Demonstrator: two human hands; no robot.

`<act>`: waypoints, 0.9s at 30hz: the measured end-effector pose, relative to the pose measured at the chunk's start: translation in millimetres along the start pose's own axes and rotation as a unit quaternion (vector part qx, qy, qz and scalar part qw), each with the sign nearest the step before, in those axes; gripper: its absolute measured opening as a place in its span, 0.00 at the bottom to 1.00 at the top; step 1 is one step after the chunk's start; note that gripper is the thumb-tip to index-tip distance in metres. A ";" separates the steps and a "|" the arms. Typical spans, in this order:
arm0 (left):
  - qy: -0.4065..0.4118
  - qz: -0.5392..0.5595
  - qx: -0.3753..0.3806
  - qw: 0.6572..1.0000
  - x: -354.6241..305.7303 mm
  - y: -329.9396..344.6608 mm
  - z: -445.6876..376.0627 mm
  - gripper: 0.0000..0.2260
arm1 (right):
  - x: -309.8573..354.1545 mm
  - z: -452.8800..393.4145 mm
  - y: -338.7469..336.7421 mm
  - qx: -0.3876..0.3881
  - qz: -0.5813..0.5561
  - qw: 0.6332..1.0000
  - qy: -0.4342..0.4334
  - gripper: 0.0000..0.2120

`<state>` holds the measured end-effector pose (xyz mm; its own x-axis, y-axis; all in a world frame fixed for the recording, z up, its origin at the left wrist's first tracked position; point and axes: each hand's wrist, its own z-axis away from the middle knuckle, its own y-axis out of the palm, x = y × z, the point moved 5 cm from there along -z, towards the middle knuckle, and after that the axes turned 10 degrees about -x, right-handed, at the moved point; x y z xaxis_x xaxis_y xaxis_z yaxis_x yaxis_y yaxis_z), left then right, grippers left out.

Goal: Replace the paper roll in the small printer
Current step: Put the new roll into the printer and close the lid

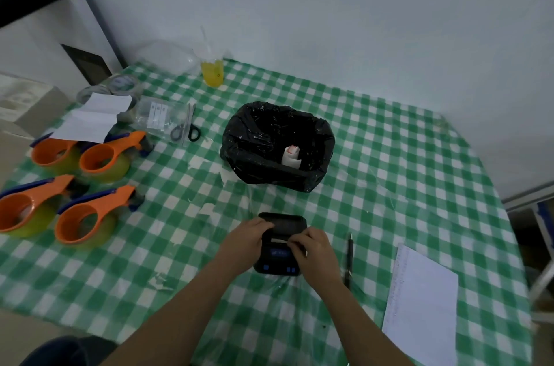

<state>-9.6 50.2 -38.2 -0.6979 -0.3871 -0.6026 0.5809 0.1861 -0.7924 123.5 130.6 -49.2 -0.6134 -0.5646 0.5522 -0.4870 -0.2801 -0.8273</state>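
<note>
Pale wall (329, 6), bare, behind the surface (404, 174), which wears a green-and-white checked cloth. White cabinet (45, 36) with dark top at far left. Light dim, even, bluish.

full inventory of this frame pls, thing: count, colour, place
small printer: 1, black, near centre, under both hands
bin: 1, black liner, centre
paper roll: 1, white, inside bin
tape dispensers: 4, orange, left
scissors: 1, black handles, far left
drink cup: 1, yellow, far edge
pen: 1, black, right of printer
notepad: 1, white, near right
tablecloth: 1, green-white check
left hand: on printer
right hand: on printer
</note>
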 end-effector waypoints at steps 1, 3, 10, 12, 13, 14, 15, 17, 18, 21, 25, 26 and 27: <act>0.001 -0.005 0.004 1.000 0.7 0.8 0.1 0.18 | -0.2 -1.1 0.1 0.011 -0.005 1.000 0.008 0.06; -0.001 -0.014 0.014 1.000 1.5 1.5 -1.4 0.18 | -1.7 -3.5 -2.0 0.020 -0.027 0.999 0.032 0.07; -0.008 -0.027 0.010 1.000 2.1 0.6 -7.3 0.20 | -25.6 -22.5 -18.3 0.021 -0.145 0.952 0.270 0.06; -0.012 -0.023 -0.003 1.000 2.3 0.8 -8.7 0.20 | -25.1 -25.2 -11.1 0.089 -0.120 0.951 0.270 0.10; -0.014 -0.016 -0.010 1.000 2.7 1.3 -9.7 0.19 | -26.3 -26.2 -8.0 0.106 -0.109 0.950 0.274 0.11; -0.017 -0.006 -0.015 1.000 3.3 1.7 -11.3 0.18 | -28.7 -27.6 -5.8 0.112 -0.105 0.947 0.281 0.12; -0.023 0.005 -0.021 0.999 4.2 1.6 -13.4 0.17 | -31.3 -29.6 -4.2 0.116 -0.101 0.945 0.287 0.14; -0.056 0.030 -0.028 0.998 7.7 1.2 -19.4 0.15 | -34.0 -34.9 -2.4 0.136 -0.089 0.941 0.298 0.15; -0.082 0.049 -0.030 0.995 10.3 0.8 -22.8 0.14 | -35.0 -38.4 -1.9 0.150 -0.081 0.937 0.304 0.15; -0.155 0.092 -0.023 0.983 18.8 -0.6 -31.4 0.14 | -35.1 -48.5 -0.7 0.199 -0.040 0.932 0.300 0.16; -0.182 0.081 0.016 0.980 27.1 2.5 -36.7 0.14 | -36.6 -56.8 3.8 0.258 0.005 0.921 0.293 0.15; -0.189 0.072 0.022 0.979 28.4 3.1 -37.0 0.14 | -38.2 -57.7 5.2 0.267 0.006 0.917 0.298 0.15; -0.195 0.060 0.027 0.979 29.2 3.7 -36.8 0.15 | -39.6 -58.1 6.3 0.276 0.010 0.913 0.300 0.15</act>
<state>-43.3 72.8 -62.2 -0.4165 -0.6819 -0.6013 0.6785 0.2071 -0.7048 108.5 196.2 -70.2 -0.9296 -0.0933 0.3565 -0.1857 -0.7169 -0.6719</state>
